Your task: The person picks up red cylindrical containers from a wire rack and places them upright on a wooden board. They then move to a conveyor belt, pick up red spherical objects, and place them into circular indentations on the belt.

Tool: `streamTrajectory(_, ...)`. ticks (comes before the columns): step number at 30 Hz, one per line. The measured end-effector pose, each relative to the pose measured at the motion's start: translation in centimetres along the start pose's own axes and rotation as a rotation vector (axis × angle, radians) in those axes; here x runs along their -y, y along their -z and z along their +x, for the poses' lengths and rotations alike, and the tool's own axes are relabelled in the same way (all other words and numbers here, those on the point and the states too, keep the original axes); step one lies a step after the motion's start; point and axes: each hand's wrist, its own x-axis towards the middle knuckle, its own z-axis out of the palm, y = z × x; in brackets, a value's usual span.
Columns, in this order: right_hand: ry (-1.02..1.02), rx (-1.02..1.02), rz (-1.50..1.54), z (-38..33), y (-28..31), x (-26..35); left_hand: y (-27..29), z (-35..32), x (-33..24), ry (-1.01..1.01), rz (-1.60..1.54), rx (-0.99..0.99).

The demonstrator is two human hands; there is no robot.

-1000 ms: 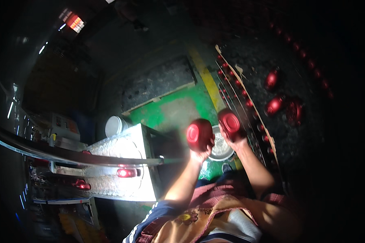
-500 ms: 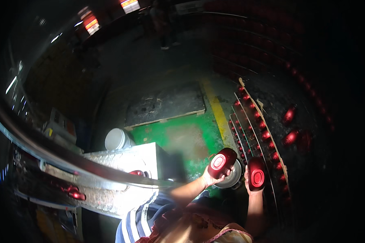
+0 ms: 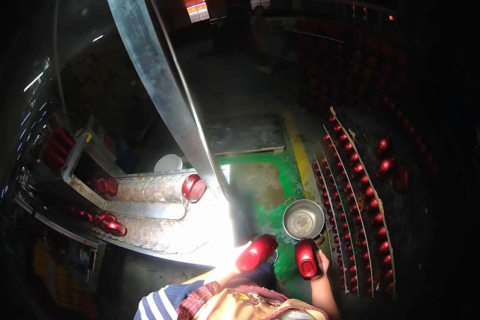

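Note:
My left hand (image 3: 229,268), half lost in the bright glare, is closed around a shiny red bottle (image 3: 257,252) with a flattened body, tilted so that its base points toward me. A second red bottle (image 3: 307,259) of the same shape is gripped in my right hand (image 3: 324,263), its oval base also turned toward me. Fingers wrap its right side. Just beyond the two bottles, a round metal pot (image 3: 303,220) stands on the floor, touched by neither hand. Left of me, another red bottle (image 3: 194,188) lies on the lit end of a curved chain conveyor (image 3: 149,189).
Boards lined with rows of red bottles (image 3: 364,194) stand close on my right, and loose red bottles (image 3: 386,167) lie beyond them. A metal beam (image 3: 168,90) slants over the conveyor. Behind it stands a white bucket (image 3: 168,162). A dark pallet (image 3: 248,133) lies ahead.
Both bottles have come back toward me, away from the pot, and the left one has shifted left. My view has turned, showing more of the conveyor.

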Motion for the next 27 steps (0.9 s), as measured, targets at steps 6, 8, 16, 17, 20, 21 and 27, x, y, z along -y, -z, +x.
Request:
streamTrajectory(6,-0.255,0.312,0.096,-1.5,-4.4,-9.9,1.3,-13.8,0.7,-0.292,0.083,0.002)
streamTrajectory(8,-0.297,0.314,-0.009,-1.3,-6.1,-13.1,2.6,-18.2,-0.1,-0.38,0.091,0.021)
streamTrajectory(16,-0.541,0.085,-0.191,4.5,-10.1,-31.2,6.4,-39.8,-4.6,-0.722,-0.054,0.024)
streamTrajectory(17,-0.526,0.078,-0.266,5.3,-11.4,-34.3,6.5,-43.3,-5.0,-0.79,-0.058,-0.109)
streamTrajectory(20,-0.569,0.023,-0.425,6.4,-16.7,-41.9,7.5,-52.3,-7.6,-0.916,0.178,-0.364)
streamTrajectory(21,-0.55,0.112,-0.482,6.7,-18.7,-43.9,8.1,-55.2,-8.5,-0.936,0.162,-0.332)
streamTrajectory(27,-0.597,0.197,-0.571,8.3,-26.3,-51.2,11.3,-66.6,-11.5,-1.202,0.595,-0.567)
